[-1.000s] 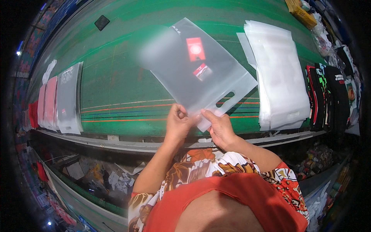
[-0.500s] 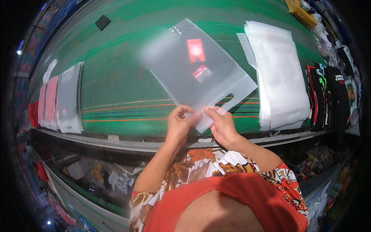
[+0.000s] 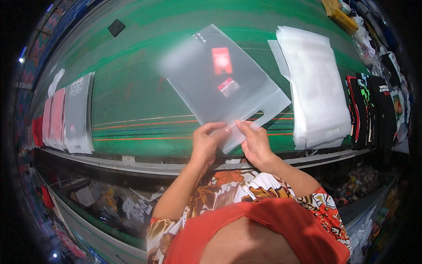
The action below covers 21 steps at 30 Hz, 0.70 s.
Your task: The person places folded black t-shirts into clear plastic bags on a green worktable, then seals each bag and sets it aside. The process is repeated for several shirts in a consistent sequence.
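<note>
A frosted plastic bag (image 3: 193,83) lies slanted across the green table, its near end between my hands. Inside shows a dark grey folded garment with a red tag and a smaller red-and-white label; part of its far left is blurred. My left hand (image 3: 205,140) pinches the bag's near left edge between thumb and fingers. Close beside it, my right hand (image 3: 256,143) grips the near edge below the oval handle cutout, thumb on top. The two thumbs are a short way apart.
A stack of empty frosted bags (image 3: 314,88) lies to the right, with folded black garments (image 3: 380,108) beyond. Bagged grey and pink garments (image 3: 78,114) are at the left. A small black square (image 3: 116,27) sits farther back. Below the table edge (image 3: 145,167) is a shelf of scraps.
Both hands keep their hold on the bag's near edge. The left fingers and the bag's near end have shifted slightly; otherwise little differs.
</note>
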{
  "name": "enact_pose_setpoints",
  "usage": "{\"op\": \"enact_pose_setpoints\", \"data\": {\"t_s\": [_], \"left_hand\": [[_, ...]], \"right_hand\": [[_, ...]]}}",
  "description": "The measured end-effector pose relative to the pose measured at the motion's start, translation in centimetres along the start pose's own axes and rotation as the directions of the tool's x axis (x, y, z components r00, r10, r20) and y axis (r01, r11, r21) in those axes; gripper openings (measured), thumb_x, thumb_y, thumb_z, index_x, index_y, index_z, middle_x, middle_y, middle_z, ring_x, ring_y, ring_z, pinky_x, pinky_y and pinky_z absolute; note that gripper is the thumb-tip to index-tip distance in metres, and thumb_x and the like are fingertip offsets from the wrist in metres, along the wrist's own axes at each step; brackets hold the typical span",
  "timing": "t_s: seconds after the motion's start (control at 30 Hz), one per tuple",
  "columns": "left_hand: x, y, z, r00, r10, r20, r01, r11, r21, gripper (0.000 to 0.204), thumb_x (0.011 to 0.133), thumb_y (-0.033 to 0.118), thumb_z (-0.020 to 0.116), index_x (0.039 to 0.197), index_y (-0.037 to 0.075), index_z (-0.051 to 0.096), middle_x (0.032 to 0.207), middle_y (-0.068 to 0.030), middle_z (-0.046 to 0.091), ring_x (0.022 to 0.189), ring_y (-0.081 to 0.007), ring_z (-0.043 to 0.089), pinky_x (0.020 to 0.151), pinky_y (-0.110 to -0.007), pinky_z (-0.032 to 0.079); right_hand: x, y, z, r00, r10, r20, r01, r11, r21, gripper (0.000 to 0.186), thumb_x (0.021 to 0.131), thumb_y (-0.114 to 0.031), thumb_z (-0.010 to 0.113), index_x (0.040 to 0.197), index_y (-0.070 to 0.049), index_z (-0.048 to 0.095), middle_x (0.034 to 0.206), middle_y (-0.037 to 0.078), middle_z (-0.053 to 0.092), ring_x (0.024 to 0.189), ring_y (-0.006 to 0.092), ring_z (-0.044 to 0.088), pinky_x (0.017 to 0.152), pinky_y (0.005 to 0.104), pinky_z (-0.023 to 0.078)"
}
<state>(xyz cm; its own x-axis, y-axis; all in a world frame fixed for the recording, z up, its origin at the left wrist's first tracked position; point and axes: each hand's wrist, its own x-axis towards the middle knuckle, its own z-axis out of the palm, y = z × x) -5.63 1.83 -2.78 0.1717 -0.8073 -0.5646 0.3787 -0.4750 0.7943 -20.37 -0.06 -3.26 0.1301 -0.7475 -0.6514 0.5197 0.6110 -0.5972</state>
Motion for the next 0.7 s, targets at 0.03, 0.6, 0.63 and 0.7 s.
{"op": "enact_pose_setpoints", "data": {"t_s": [0.03,0.6,0.63,0.7], "left_hand": [[0.1,0.0,0.0,1.0,-0.007,-0.008,0.007,1.0,0.028,0.016,0.082,-0.003,0.074,0.098,-0.002,0.07,0.092,-0.0082,0.07,0.076,-0.013,0.065,0.066,-0.025,0.052],[0.0,0.7,-0.3,0.99,-0.143,0.016,0.144,0.989,-0.03,0.019,0.083,-0.004,0.073,0.101,-0.002,0.068,0.096,-0.0091,0.069,0.08,-0.0151,0.066,0.071,-0.027,0.054],[0.0,0.7,-0.4,0.989,-0.145,0.021,0.146,0.989,-0.034,0.02,0.082,-0.004,0.073,0.102,-0.002,0.068,0.097,-0.0091,0.069,0.08,-0.0151,0.066,0.071,-0.027,0.054],[0.0,0.7,-0.4,0.988,-0.148,0.031,0.149,0.988,-0.042,0.022,0.082,-0.004,0.074,0.104,-0.003,0.067,0.098,-0.0092,0.069,0.081,-0.0151,0.066,0.072,-0.027,0.054]], "right_hand": [[0.0,-0.1,-0.1,1.0,0.02,-0.007,-0.02,1.0,0.018,0.01,0.092,-0.006,0.067,0.101,-0.001,0.064,0.099,0.009,0.068,0.093,0.0178,0.066,0.085,0.0321,0.053],[0.9,-1.4,-0.8,0.999,-0.017,-0.041,0.023,0.989,0.144,0.01,0.088,-0.003,0.071,0.088,-0.003,0.061,0.084,0.005,0.06,0.077,0.0159,0.057,0.075,0.0309,0.049],[0.9,-1.6,-0.8,0.999,-0.023,-0.036,0.029,0.984,0.175,0.01,0.089,-0.003,0.071,0.087,-0.003,0.061,0.083,0.005,0.06,0.076,0.0162,0.057,0.074,0.0312,0.049],[1.1,-1.4,-0.9,0.998,-0.038,-0.046,0.046,0.982,0.182,0.01,0.089,-0.003,0.07,0.087,-0.003,0.06,0.083,0.005,0.06,0.076,0.0164,0.057,0.074,0.0314,0.049]]}}
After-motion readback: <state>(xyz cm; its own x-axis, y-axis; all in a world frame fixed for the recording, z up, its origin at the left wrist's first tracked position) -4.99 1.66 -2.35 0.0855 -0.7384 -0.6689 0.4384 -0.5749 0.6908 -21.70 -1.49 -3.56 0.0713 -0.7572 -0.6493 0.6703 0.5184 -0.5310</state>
